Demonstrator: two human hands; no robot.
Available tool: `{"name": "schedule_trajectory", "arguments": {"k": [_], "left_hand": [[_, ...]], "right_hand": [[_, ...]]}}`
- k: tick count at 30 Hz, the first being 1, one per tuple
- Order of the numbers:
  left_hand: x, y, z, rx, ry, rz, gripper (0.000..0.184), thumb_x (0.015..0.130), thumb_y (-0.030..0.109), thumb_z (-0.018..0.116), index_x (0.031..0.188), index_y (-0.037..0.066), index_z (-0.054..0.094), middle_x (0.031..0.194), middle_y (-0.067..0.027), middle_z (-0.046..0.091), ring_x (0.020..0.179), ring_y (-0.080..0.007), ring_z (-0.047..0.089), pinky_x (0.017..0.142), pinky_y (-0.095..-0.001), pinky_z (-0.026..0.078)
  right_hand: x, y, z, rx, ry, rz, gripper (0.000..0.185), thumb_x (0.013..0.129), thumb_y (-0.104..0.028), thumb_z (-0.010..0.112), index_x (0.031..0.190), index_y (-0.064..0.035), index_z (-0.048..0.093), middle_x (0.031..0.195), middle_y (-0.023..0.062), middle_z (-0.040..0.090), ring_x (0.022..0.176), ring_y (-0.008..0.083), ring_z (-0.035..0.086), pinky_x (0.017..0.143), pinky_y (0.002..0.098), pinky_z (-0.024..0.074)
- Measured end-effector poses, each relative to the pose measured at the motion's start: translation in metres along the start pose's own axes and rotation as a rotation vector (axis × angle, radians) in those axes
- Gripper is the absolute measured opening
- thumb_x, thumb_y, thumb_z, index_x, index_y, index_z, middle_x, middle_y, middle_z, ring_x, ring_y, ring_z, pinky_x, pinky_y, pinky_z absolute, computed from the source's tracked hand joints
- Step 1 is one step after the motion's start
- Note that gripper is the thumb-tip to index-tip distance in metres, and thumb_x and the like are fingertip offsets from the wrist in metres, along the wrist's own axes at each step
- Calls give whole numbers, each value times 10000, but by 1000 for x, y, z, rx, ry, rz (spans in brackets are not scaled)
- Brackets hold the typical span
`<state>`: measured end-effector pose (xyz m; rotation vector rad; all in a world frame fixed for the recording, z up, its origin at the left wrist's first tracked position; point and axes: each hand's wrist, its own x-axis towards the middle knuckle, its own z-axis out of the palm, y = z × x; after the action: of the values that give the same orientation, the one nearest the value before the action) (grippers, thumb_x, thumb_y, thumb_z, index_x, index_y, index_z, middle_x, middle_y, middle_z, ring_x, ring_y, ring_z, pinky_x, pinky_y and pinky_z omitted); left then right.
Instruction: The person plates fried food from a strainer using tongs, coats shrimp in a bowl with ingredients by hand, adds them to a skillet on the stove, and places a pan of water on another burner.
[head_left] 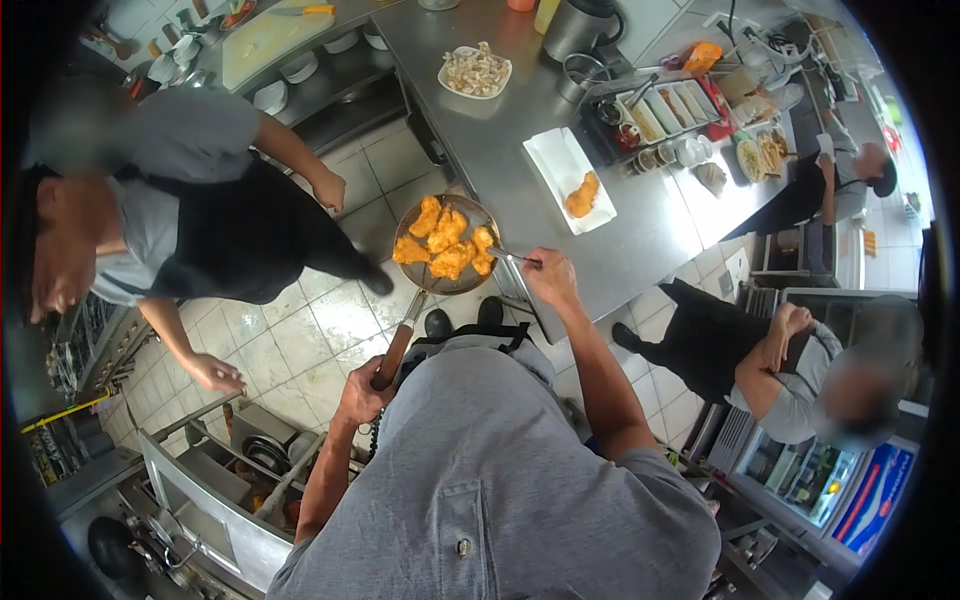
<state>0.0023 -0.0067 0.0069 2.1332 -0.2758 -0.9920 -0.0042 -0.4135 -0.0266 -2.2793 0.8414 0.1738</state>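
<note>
My left hand (364,392) is closed round the wooden handle of a round skimmer (418,305). Several pieces of golden fried chicken (446,230) lie in its pan, held out over the floor beside the counter. Metal tongs (514,257) are gripped in my right hand (553,277), their tips at the rightmost piece in the skimmer; I cannot tell whether they pinch it. On the counter to the right, a white rectangular tray (547,160) bears one fried piece (582,196) at its near end.
A steel counter (480,160) carries a bowl of pale shredded food (475,72), a kettle (582,28) and a topping rack (660,108). One co-worker (240,190) stands close at left, another (760,350) at right with arms folded, a third (840,175) farther off.
</note>
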Motion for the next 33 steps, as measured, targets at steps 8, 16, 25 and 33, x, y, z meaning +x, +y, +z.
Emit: {"name": "schedule_trajectory", "arguments": {"k": [8,16,25,33], "left_hand": [[5,5,2,-67,36,20,407,725,126,702,1105,19,603,796,-147,621,714,-215,566,702,-353,481],[11,11,5,-41,108,-26,343,714,155,699,997,7,573,695,-102,559,638,-192,499,624,-342,447],[50,34,33,-20,234,115,477,737,98,663,1201,21,588,745,-14,552,618,-91,503,582,-261,442],[100,47,16,-167,262,-35,377,748,78,644,1113,-13,608,699,-13,546,572,-95,511,526,-275,424]], "right_hand": [[-1,-2,1,-84,-9,-7,250,818,-275,653,937,-70,731,863,180,706,865,362,684,783,432,524],[40,-5,2,12,-78,-102,259,815,-277,659,965,-79,735,879,197,705,875,388,679,799,446,530],[64,-22,-53,235,63,-78,247,838,-262,654,935,-44,718,839,193,702,830,360,688,751,421,523],[69,27,-104,199,400,147,233,859,-206,631,898,16,691,763,204,679,741,376,671,697,459,500]]}}
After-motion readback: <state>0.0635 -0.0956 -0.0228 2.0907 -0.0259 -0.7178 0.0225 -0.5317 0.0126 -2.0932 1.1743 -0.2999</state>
